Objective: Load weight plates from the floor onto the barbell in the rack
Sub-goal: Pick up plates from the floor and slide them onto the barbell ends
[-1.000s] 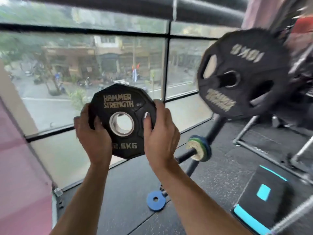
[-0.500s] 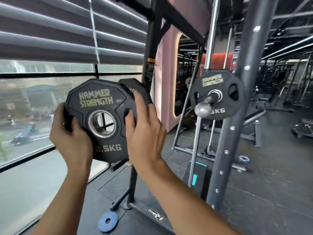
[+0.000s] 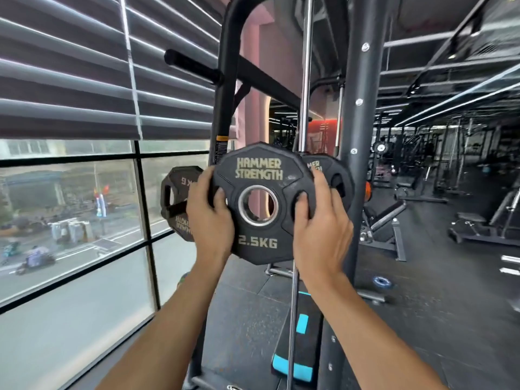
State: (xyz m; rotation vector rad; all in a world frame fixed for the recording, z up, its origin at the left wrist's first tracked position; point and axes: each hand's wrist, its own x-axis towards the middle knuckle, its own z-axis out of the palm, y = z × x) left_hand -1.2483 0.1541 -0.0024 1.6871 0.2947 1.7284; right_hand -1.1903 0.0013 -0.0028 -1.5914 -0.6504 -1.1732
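1. Left hand (image 3: 209, 213) grips plate (image 3: 260, 204) at its left edge, thumb on the face.
2. Plate: black, many-sided, gold "HAMMER STRENGTH" up top, "2.5KG" below, steel-ringed centre hole. Held upright at chest height in front of rack (image 3: 358, 153).
3. Right hand (image 3: 320, 229) grips right edge, thumb in a cutout.
4. Behind: 2nd plate (image 3: 177, 201) to the left, 3rd (image 3: 333, 173) to the right.
5. Vs 0.5 s ago: plate now more to the right & nearer rack; 3rd plate mostly hidden behind it.

plate (image 3: 260, 204): black, gold lettering, silver hub ring
rack (image 3: 363, 136): dark grey
step (image 3: 302, 358): black, cyan patches
blinds (image 3: 84, 80): grey slats
floor (image 3: 436, 319): black, speckled
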